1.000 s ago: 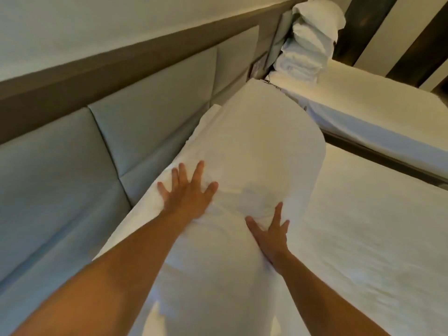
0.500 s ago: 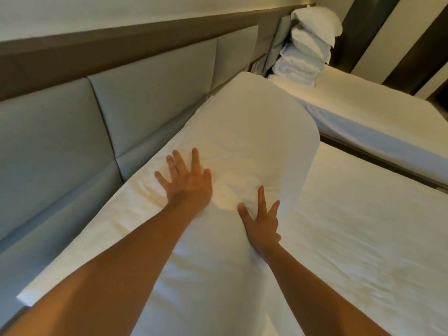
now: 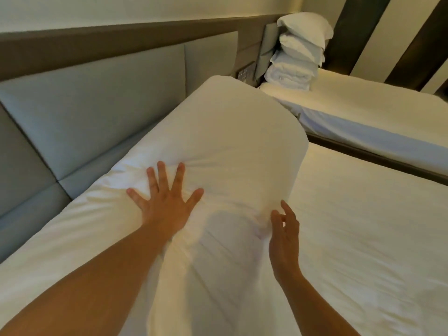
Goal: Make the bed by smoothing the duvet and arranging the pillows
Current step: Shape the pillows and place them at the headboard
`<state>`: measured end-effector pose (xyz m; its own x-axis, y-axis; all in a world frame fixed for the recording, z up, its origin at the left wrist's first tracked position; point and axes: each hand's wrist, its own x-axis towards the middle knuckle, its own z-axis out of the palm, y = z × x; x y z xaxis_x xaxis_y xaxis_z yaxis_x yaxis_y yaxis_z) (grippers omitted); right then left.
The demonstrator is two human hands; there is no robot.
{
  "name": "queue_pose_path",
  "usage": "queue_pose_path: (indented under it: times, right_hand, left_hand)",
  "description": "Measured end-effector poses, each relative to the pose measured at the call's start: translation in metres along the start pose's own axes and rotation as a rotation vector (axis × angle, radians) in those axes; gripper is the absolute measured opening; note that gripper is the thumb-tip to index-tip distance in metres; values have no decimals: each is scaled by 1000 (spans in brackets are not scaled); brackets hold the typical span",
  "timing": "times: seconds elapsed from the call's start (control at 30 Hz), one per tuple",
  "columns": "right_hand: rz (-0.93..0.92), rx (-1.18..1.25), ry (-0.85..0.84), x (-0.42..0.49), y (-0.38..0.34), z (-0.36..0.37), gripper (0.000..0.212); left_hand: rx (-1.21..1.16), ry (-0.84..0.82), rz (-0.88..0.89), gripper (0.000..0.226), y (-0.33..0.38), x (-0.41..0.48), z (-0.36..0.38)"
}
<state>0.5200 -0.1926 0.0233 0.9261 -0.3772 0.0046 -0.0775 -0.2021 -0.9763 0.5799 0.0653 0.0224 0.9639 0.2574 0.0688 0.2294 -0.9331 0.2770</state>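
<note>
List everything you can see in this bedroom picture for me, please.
pillow: one, white, on the near bed against the headboard
near bed: one, white cover, lower right
headboard: one, grey padded panels, left
far bed: one, white, upper right
bedding stack: one pile, white, at the far bed's head
switch panel: one, dark, between the beds
left hand: flat, fingers spread, pressing the pillow
right hand: fingers loosely bent, at the pillow's right edge
</note>
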Motion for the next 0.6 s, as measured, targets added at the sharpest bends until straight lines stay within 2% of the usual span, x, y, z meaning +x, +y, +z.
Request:
queue_pose_path:
  times: [0.1,0.17,0.2,0.3,0.33,0.37,0.47,0.53,0.6]
  right_hand:
    - [28,-101,-53,48,5,-1,70]
    - [-43,-241,-124,74,0,15,70]
    - [-78,-304,-141,82,-3,25,69]
    - [-43,-423,-108,89,-10,50,72]
    - [-6,-455,-109,86,-10,55,73]
    - [20,-484,-109,84,-9,58,74]
    - [36,-512,-100,83,-6,60,72]
    - [30,-530,-102,90,-6,54,72]
    - [30,-512,-68,106,-8,46,64]
  left_hand:
    - [43,-70,-2,84,0,17,9]
    - [78,-87,-12,84,5,24,10]
    - [60,-13,-12,84,10,27,6]
    - [-115,400,94,69,53,62,-19]
    - [-156,450,142,67,75,85,-31]
    - [-162,432,190,69,99,111,-42]
    - [-11,189,231,84,146,177,-46]
    - [52,75,206,87,137,202,-19]
    - [48,49,177,85,118,215,9]
